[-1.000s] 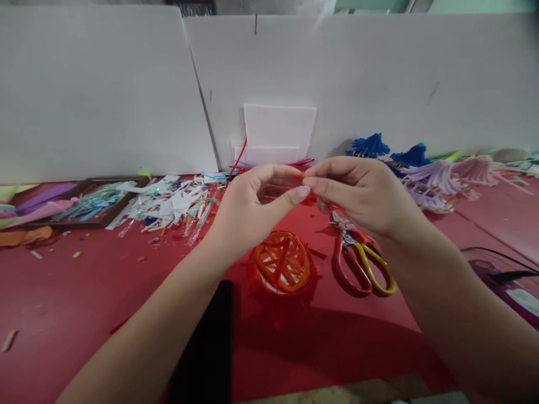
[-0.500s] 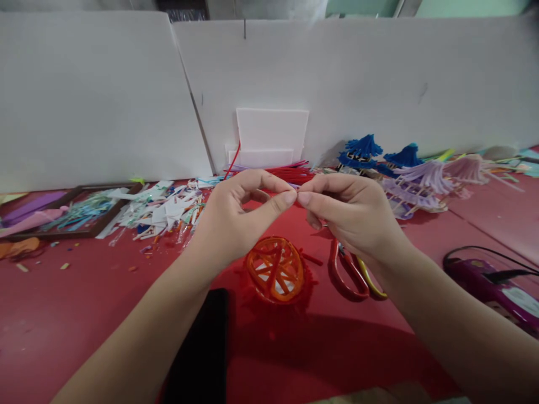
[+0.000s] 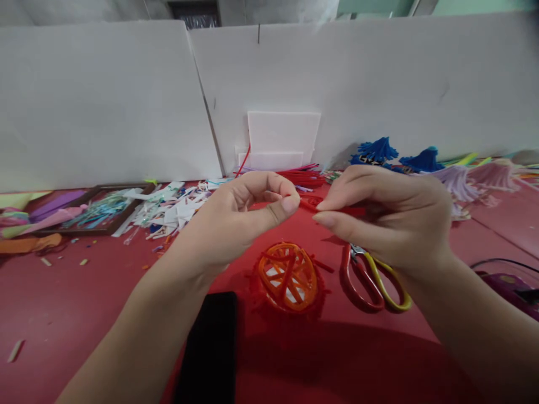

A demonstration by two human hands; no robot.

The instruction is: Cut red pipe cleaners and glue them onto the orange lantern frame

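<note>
A thin red strip [image 3: 309, 205] spans the small gap between my fingertips, over the middle of the table. My left hand [image 3: 252, 216] pinches at its left end with thumb and forefinger. Thumb and forefinger of my right hand [image 3: 387, 210] close on the other end; part of the strip is hidden there. Below them on the table sits a round red and orange openwork piece [image 3: 287, 278] with a spiky red edge. Scissors [image 3: 364, 283] with one red and one yellow handle lie under my right wrist, blades partly hidden.
A black phone [image 3: 213, 348] lies by my left forearm. Red strips [image 3: 301, 178] are bundled at the back, before white boards [image 3: 284, 134]. White scraps [image 3: 177, 207] and a brown frame [image 3: 112, 224] are left; blue fringed pieces [image 3: 425, 160] and a purple device [image 3: 505, 289] right.
My hands have drawn apart, the right one moving right, and the red strip now shows between them. The view has shifted slightly left, uncovering more of the scissors.
</note>
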